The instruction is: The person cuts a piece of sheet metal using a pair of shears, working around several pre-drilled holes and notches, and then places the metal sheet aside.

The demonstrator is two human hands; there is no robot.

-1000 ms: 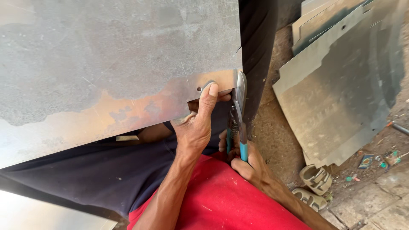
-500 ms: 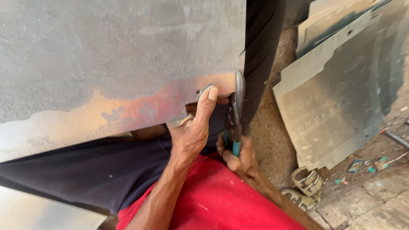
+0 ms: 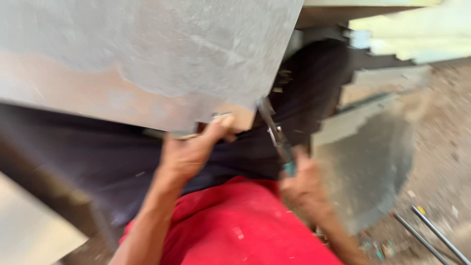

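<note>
Left hand (image 3: 189,152) grips metal sheet (image 3: 147,59) edge; right hand (image 3: 304,184) clenches snips (image 3: 277,137). Advise steady sheet, blades square.

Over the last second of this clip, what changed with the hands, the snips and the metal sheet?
The view swung and blurred. The grey metal sheet now sits higher in the picture, tilted. Nothing was taken or released: the left hand pinches the sheet's lower edge as before, and the right hand keeps the teal-handled metal snips at its corner.

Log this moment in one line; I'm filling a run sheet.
left hand: pinching metal sheet edge | right hand: grip on snips at sheet edge | view: blurred
</note>
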